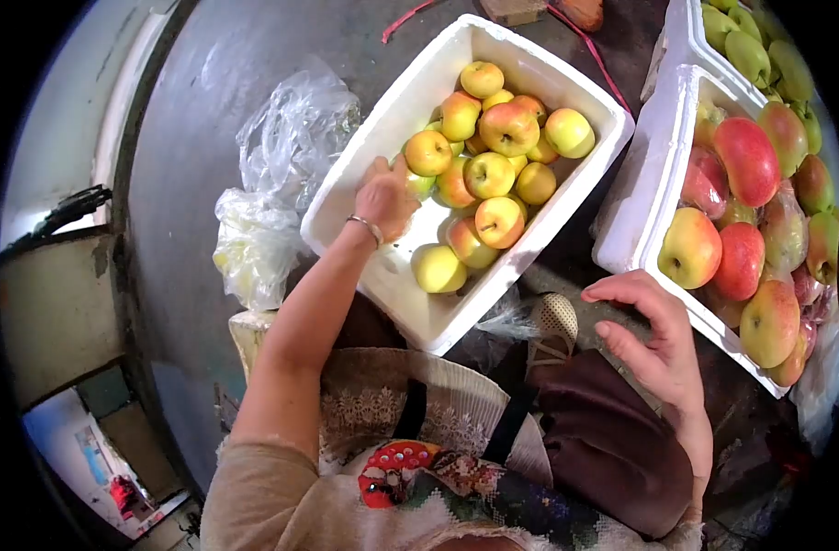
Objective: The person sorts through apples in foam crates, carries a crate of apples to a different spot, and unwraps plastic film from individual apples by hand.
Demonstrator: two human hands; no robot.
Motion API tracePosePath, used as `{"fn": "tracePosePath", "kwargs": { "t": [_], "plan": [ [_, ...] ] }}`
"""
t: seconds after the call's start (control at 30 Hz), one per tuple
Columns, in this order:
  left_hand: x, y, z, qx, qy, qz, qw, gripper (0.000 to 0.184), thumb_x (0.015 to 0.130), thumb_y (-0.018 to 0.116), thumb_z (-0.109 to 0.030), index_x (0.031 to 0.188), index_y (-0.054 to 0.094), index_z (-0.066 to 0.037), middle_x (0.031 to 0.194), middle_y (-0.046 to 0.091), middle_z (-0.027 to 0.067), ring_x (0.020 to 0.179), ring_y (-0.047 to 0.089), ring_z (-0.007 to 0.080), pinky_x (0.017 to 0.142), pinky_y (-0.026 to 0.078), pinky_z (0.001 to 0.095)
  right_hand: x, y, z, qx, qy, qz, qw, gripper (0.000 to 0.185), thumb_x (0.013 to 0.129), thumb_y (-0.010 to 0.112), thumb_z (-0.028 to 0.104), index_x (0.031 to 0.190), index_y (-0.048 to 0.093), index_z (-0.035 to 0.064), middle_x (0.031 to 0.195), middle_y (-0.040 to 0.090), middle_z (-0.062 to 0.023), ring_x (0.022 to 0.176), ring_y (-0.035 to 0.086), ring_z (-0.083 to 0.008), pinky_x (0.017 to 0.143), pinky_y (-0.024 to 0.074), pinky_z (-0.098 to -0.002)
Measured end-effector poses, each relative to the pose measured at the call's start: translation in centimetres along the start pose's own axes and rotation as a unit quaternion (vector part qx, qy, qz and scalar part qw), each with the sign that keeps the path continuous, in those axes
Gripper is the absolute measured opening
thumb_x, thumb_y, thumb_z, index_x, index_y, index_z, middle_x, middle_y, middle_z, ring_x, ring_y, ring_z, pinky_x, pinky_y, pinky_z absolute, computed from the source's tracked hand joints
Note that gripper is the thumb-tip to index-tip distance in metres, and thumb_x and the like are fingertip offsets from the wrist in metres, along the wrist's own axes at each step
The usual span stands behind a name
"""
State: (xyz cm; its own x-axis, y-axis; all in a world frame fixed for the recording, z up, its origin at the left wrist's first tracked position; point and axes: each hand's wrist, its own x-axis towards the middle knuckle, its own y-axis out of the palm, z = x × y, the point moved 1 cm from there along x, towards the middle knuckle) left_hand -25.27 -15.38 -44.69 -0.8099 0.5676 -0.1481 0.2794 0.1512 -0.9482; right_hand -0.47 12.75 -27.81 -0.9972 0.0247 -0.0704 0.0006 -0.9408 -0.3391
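Note:
A white foam box [346,204] in front of me holds several yellow-red apples [509,128], mostly towards its right and far side. My left hand [387,197] reaches into the left part of this box, its fingers curled beside a yellow-green apple [419,183]; the fingertips are partly hidden, so I cannot tell if they grip it. A bracelet circles that wrist. My right hand [647,335] hovers above my knee, between the two boxes, fingers apart and nothing in them. Larger red and yellow apples [747,162], some wrapped in plastic, fill a second foam box [648,241].
Crumpled clear plastic bags [295,138] lie on the grey floor left of the box. Green fruit [747,57] fills another foam box at the top right. A brick [513,9] and a pink strap [592,50] lie beyond the near box. A shoe [554,321] shows below.

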Motion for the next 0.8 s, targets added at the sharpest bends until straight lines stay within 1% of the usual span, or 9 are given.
{"fn": "tracePosePath", "kwargs": {
  "t": [0.07,0.13,0.23,0.37,0.43,0.53,0.63,0.77,0.8],
  "plan": [
    [0.2,0.0,-0.7,0.053,0.011,0.003,0.999,0.061,0.070,0.078,-0.018,0.122,0.050,-0.002,0.106,0.055,0.0206,0.102,0.055,0.0403,0.088,0.046,0.0461,0.0,0.4,-0.2,-0.004,0.005,0.010,1.000,0.028,0.083,0.071,0.007,0.110,0.067,0.0027,0.106,0.068,-0.0125,0.099,0.063,-0.0275,0.089,0.0475,-0.0352],
    [0.7,-0.6,-1.6,0.126,0.046,0.007,0.991,0.081,0.064,0.087,-0.024,0.128,0.047,0.005,0.113,0.051,0.0170,0.108,0.050,0.0342,0.092,0.044,0.0408,0.0,0.5,-0.4,-0.003,-0.009,0.000,1.000,0.028,0.085,0.070,0.007,0.112,0.066,0.0029,0.106,0.068,-0.0120,0.099,0.063,-0.0274,0.088,0.0476,-0.0345],
    [0.4,1.8,-1.2,0.097,0.038,-0.049,0.993,0.078,0.062,0.088,-0.027,0.123,0.050,0.002,0.114,0.048,0.0155,0.107,0.048,0.0327,0.092,0.042,0.0396,-0.2,0.6,-0.5,0.011,0.000,-0.005,1.000,0.028,0.085,0.069,0.006,0.112,0.066,0.0027,0.106,0.068,-0.0119,0.098,0.063,-0.0277,0.088,0.0476,-0.0348],
    [1.4,2.7,-0.5,0.157,0.055,-0.016,0.986,0.070,0.061,0.088,-0.028,0.117,0.055,-0.002,0.118,0.045,0.0154,0.109,0.047,0.0334,0.090,0.042,0.0401,0.1,1.2,-0.5,0.056,0.018,0.012,0.998,0.027,0.086,0.068,0.006,0.112,0.066,0.0028,0.105,0.069,-0.0115,0.097,0.063,-0.0277,0.087,0.0474,-0.0349],
    [1.7,2.5,-1.3,0.212,0.035,0.017,0.977,0.065,0.063,0.084,-0.026,0.117,0.055,-0.005,0.118,0.046,0.0141,0.109,0.047,0.0339,0.090,0.041,0.0397,0.1,1.7,-0.8,0.079,0.009,0.037,0.996,0.026,0.087,0.067,0.006,0.113,0.065,0.0027,0.104,0.069,-0.0113,0.096,0.063,-0.0273,0.087,0.0474,-0.0356],
    [1.7,4.0,-0.4,0.260,0.056,-0.028,0.964,0.061,0.064,0.080,-0.023,0.118,0.056,-0.008,0.119,0.047,0.0133,0.108,0.047,0.0346,0.089,0.041,0.0395,-0.1,2.0,-0.8,0.090,0.032,0.051,0.994,0.026,0.087,0.067,0.007,0.112,0.065,0.0027,0.104,0.069,-0.0113,0.097,0.063,-0.0268,0.088,0.0475,-0.0360],
    [1.9,4.1,-0.4,0.270,0.061,-0.016,0.961,0.062,0.062,0.078,-0.019,0.118,0.055,-0.008,0.119,0.048,0.0130,0.107,0.048,0.0340,0.088,0.043,0.0399,-0.3,2.2,-1.0,0.077,0.035,0.064,0.994,0.026,0.088,0.066,0.008,0.113,0.065,0.0029,0.103,0.069,-0.0115,0.096,0.063,-0.0271,0.088,0.0476,-0.0367],
    [1.4,1.7,-1.2,0.173,0.075,-0.005,0.982,0.064,0.062,0.079,-0.016,0.120,0.053,-0.007,0.118,0.049,0.0137,0.106,0.050,0.0331,0.087,0.045,0.0403,-0.5,2.4,-1.3,0.079,0.022,0.051,0.995,0.026,0.089,0.066,0.008,0.114,0.064,0.0030,0.102,0.069,-0.0103,0.094,0.064,-0.0247,0.086,0.0489,-0.0349],
    [1.0,0.7,-1.9,0.151,0.063,-0.004,0.986,0.066,0.061,0.080,-0.015,0.120,0.052,-0.006,0.118,0.049,0.0135,0.106,0.050,0.0327,0.088,0.046,0.0403,-0.6,2.5,-1.7,0.113,0.035,0.040,0.992,0.026,0.090,0.066,0.008,0.115,0.064,0.0030,0.100,0.069,-0.0091,0.094,0.065,-0.0220,0.085,0.0496,-0.0334]
  ]
}}
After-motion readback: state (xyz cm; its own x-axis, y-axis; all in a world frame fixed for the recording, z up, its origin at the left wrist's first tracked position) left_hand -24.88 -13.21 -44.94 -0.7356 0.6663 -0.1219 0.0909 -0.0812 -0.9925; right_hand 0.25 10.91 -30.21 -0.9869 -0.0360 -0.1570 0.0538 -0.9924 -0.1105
